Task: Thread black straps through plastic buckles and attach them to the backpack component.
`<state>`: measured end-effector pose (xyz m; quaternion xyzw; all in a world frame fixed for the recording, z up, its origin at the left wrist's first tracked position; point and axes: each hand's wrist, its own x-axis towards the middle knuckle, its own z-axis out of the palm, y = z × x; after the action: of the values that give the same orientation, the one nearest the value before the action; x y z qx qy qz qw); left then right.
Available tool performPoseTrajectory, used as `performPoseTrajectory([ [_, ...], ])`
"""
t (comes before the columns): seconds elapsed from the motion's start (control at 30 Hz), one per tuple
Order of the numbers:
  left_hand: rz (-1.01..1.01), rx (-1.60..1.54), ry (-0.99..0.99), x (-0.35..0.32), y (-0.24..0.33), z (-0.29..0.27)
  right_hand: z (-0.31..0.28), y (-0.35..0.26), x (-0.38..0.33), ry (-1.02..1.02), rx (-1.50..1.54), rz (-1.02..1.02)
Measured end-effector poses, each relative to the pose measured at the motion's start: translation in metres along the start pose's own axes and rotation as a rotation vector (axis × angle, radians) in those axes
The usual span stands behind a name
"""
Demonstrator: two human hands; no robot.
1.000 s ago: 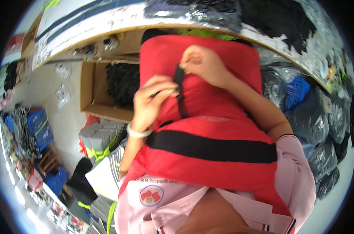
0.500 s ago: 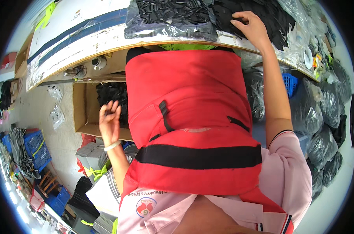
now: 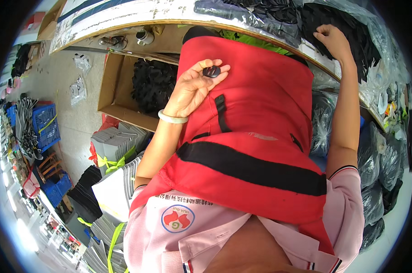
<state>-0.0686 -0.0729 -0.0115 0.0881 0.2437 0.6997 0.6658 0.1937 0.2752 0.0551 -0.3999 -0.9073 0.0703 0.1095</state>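
Over the red apron [image 3: 260,91] on my lap, my left hand [image 3: 187,91] is raised with the fingers curled. Between thumb and fingertips it pinches a small black slide buckle [image 3: 211,71], oval with slots. My right hand [image 3: 337,45] reaches to the pile of black fabric strips [image 3: 351,32] at the right of the worktable. Its thumb and fingers are drawn together at the edge of that pile. Whether a strip is between them cannot be made out. A clear bag of black plastic buckles [image 3: 278,11] lies on the table left of the pile.
Under the worktable [image 3: 124,18], an open cardboard box [image 3: 112,98] holds black pieces. Grey stacked panels [image 3: 117,141] tied with lime strips stand at my left. Filled dark plastic bags [image 3: 374,154] crowd the right. Blue crates [image 3: 47,125] sit on the floor far left.
My left hand has come up and right, from beside the box to over my lap, and the buckle now shows. My right hand's fingers have closed at the pile. The view has swung left.
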Motion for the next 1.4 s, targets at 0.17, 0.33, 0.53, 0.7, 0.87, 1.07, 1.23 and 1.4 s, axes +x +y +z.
performPoseTrajectory([
  [0.17,-0.019,0.217,0.063,-0.003,-0.007,0.007,0.004,0.004,0.0,0.207,0.229,0.036],
  [0.33,-0.001,0.417,0.198,0.002,-0.013,0.01,-0.029,-0.06,-0.014,0.652,0.49,-0.122],
  [0.53,0.061,0.323,0.31,0.008,-0.025,0.007,0.026,-0.18,-0.077,-0.11,0.809,-0.159],
  [0.7,0.174,0.398,0.277,0.012,-0.032,0.011,0.047,-0.197,-0.105,-0.6,1.124,0.071],
  [0.87,0.127,0.77,0.34,0.006,-0.03,0.019,0.053,-0.204,-0.102,-0.621,1.125,0.115],
  [1.07,0.29,1.196,0.316,0.004,-0.032,0.017,0.063,-0.2,-0.105,-0.625,1.196,0.237],
  [1.23,0.344,1.397,0.285,0.003,-0.028,0.019,0.067,-0.204,-0.106,-0.628,1.465,0.443],
  [1.4,0.306,1.089,0.371,0.002,-0.035,0.016,0.08,-0.199,-0.112,-0.589,1.543,0.394],
])
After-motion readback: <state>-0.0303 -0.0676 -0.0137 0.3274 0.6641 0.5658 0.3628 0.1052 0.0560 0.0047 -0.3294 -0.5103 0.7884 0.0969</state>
